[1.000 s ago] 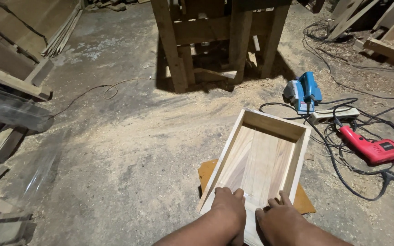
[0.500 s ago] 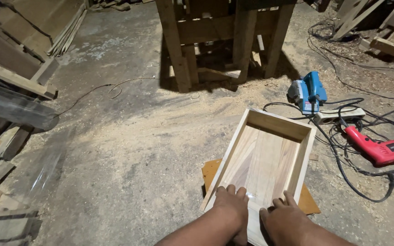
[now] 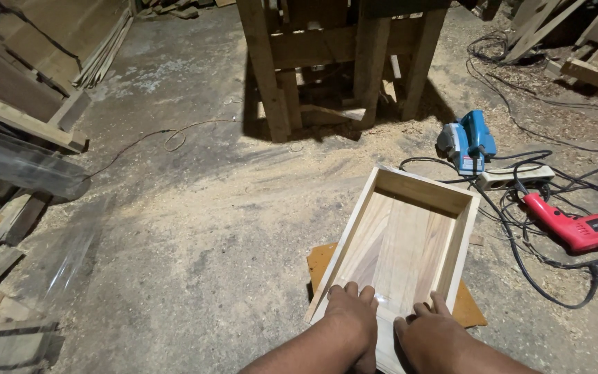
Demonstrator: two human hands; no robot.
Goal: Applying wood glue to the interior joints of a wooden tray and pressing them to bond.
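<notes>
Sawdust-strewn workshop floor (image 3: 195, 228) | open wooden box (image 3: 410, 235) on a brown board (image 3: 468, 312), near edge under both hands | left hand (image 3: 352, 320), right hand (image 3: 429, 332) flat, fingers slightly spread | blue planer (image 3: 468, 138), red drill (image 3: 576, 228) right

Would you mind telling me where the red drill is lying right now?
In the head view, the red drill lies on the dusty floor at the right, among black cables, beside the white power strip and right of the wooden box.
</notes>
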